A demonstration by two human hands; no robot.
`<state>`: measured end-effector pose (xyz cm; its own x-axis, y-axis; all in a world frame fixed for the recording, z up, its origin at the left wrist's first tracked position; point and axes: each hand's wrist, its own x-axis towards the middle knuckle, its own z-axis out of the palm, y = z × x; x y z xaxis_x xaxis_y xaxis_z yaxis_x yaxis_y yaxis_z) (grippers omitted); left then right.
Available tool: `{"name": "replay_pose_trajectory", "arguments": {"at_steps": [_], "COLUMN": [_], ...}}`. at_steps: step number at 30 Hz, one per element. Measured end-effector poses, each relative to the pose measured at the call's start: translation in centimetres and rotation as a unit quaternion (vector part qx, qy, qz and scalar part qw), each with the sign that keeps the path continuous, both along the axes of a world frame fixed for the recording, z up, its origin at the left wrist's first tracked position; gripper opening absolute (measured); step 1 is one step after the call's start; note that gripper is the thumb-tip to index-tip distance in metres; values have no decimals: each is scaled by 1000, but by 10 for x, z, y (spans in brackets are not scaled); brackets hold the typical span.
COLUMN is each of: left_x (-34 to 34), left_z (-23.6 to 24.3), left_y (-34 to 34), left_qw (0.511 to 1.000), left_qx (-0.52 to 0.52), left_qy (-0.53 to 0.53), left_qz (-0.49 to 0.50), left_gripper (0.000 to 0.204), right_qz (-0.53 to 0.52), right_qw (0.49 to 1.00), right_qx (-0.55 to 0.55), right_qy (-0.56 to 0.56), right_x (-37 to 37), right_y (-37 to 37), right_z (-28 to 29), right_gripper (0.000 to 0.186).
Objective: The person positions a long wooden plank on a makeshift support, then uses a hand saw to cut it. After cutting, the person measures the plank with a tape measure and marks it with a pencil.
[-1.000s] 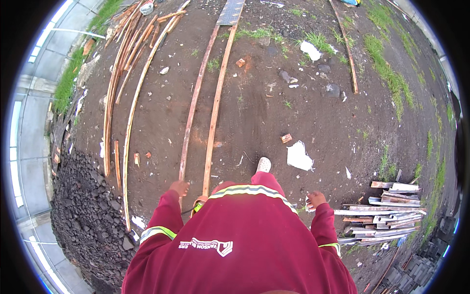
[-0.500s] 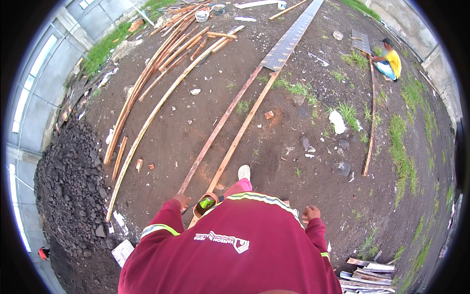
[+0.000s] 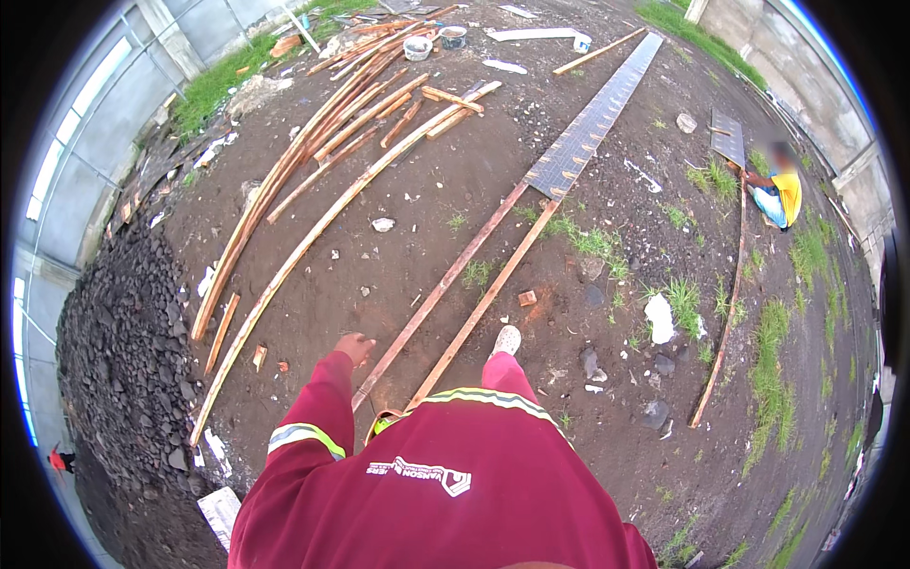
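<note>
My left hand (image 3: 355,349) reaches out low on the left, its fingers loosely apart and holding nothing. Just to its right, two long wooden strips (image 3: 453,284) run side by side along the dirt toward a long dark grey panel (image 3: 590,123). A tan pouch (image 3: 381,423) with something yellow-green in it shows at my waist, partly covered by my maroon shirt. My right hand is out of sight behind my body. One light-coloured shoe (image 3: 507,339) of mine stands beside the right-hand strip.
Long timber pieces (image 3: 284,199) lie heaped on the left, near a dark gravel pile (image 3: 123,332). Buckets (image 3: 417,47) stand at the far end. On the right, a person in a yellow shirt (image 3: 786,192) crouches by a smaller panel (image 3: 727,137) and a long strip (image 3: 728,332).
My left hand has swung forward, away from the pouch. My right hand has gone out of view. The ground scene has shifted as I move.
</note>
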<state>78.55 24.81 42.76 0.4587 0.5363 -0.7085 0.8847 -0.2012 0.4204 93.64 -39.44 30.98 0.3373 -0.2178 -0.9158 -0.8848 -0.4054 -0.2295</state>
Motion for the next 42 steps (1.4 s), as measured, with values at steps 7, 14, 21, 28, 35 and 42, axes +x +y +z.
{"name": "replay_pose_trajectory", "arguments": {"at_steps": [7, 14, 21, 28, 35, 42], "left_x": [14, -14, 31, 191, 475, 656], "left_z": [-40, -50, -59, -89, -1, 16], "left_y": [29, 15, 65, 266, 483, 554], "left_qw": [991, 973, 899, 975, 992, 996], "left_qx": [-16, 57, 73, -116, 80, 43], "left_qy": [60, 203, 208, 170, -54, -77], "left_qz": [117, 90, -379, 87, 86, 33], "left_gripper": [33, 20, 18, 25, 30, 30], "right_qz": [11, 242, 233, 98, 50, -16], "right_qw": [1000, 962, 954, 992, 998, 1000], "right_qx": [15, 39, 111, 6, -34, -19], "right_qy": [9, -123, -156, -77, -16, 4], "right_x": [201, 380, 481, 533, 522, 555], "right_y": [97, 266, 400, 434, 449, 502], "right_z": [-12, 53, 65, 37, 61, 35], "right_gripper": [27, 29, 29, 32, 23, 23]}}
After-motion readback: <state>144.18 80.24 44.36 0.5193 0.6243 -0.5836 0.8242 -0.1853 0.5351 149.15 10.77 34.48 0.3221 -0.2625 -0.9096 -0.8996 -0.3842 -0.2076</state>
